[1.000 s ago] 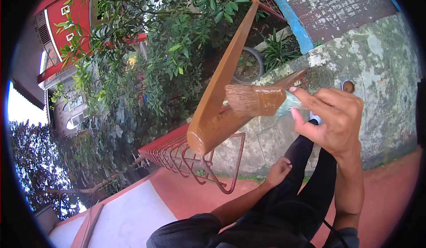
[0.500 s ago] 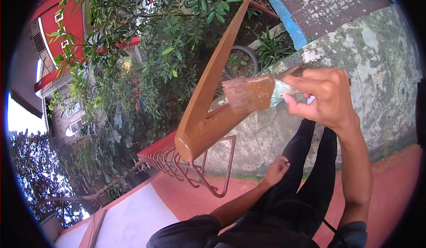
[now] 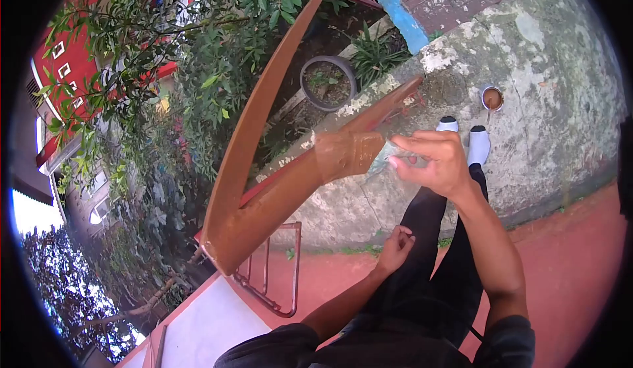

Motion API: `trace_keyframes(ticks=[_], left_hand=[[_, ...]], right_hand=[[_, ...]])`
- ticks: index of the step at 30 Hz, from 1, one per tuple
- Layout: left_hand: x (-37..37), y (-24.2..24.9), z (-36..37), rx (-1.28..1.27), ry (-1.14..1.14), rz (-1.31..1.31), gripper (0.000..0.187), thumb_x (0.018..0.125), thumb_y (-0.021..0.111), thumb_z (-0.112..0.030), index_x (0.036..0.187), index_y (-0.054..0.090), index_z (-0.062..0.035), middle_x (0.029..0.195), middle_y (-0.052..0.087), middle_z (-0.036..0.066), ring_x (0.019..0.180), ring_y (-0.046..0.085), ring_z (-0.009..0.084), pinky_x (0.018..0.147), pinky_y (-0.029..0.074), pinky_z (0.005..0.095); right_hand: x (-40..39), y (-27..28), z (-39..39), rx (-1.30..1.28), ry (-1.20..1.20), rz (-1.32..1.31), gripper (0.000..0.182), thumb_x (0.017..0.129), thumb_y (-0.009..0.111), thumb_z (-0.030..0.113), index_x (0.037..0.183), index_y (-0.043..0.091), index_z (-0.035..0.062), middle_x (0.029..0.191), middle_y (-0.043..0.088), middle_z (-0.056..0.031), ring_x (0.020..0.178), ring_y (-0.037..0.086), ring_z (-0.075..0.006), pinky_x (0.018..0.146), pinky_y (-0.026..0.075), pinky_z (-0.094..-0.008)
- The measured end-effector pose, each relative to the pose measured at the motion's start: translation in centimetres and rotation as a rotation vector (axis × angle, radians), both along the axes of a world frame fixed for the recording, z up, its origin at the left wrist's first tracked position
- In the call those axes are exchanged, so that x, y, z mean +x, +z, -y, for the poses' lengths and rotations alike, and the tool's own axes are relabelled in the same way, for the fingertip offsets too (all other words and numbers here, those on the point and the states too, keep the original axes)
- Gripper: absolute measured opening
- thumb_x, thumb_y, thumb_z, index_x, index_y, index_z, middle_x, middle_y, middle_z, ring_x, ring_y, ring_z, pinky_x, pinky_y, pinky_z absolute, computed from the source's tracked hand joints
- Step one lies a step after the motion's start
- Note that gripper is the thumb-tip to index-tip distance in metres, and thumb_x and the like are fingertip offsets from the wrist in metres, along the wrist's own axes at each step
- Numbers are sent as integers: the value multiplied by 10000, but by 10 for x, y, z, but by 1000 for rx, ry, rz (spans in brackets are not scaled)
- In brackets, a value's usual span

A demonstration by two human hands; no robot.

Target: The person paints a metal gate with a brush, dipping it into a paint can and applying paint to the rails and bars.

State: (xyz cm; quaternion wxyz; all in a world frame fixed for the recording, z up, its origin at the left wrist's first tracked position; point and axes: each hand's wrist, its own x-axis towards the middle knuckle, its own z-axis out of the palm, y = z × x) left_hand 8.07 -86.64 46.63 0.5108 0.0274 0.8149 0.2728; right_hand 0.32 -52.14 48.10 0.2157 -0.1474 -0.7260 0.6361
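Note:
My right hand is closed around the pale, paint-smeared handle of a wide paintbrush. Brown paint coats the brush, and its blurred bristles overlap the upper part of a brown-painted rail. This rail meets a second, slightly bowed brown bar at a pointed corner on the lower left. Empty and loosely curled, with its fingers a little apart, my left hand hangs beside my thigh.
A cup of brown paint with a stick in it stands on the weathered concrete near my socked feet. Beyond the rail are a round planter and leafy branches. A reddish metal frame stands below the corner.
The view has shifted, bringing my feet and the paint cup into sight. The brush has moved from in front of the rail's middle to farther up along it, still in my right hand.

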Motion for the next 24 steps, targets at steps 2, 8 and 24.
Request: trace_keyframes(ticks=[2, 8, 24], left_hand=[[4, -1, 2, -6, 14, -4, 191, 992, 654, -125, 1115, 540, -35, 651, 573, 62, 579, 543, 129, 578, 438, 313], [13, -8, 11, -19, 7, -9, 201, 992, 655, -121, 1127, 534, -36, 655, 567, 58, 577, 544, 122, 572, 436, 316], [21, -7, -7, -96, -6, 21, 196, 989, 666, -132, 1112, 547, -37, 745, 614, 64, 686, 597, 158, 678, 483, 316]], right_hand=[[10, -37, 23, -155, -161, 185, 283, 766, 850, 163, 1012, 797, 32, 731, 694, -101, 569, 662, -185, 538, 500, -300], [42, -78, 36, -213, -331, 336, 292, 772, 838, 83, 1031, 771, -34, 687, 643, -102, 547, 580, -127, 516, 453, -315], [30, -134, 11, 88, -211, 402, 289, 798, 835, 185, 1043, 794, 38, 733, 710, -82, 573, 663, -196, 540, 497, -313]])
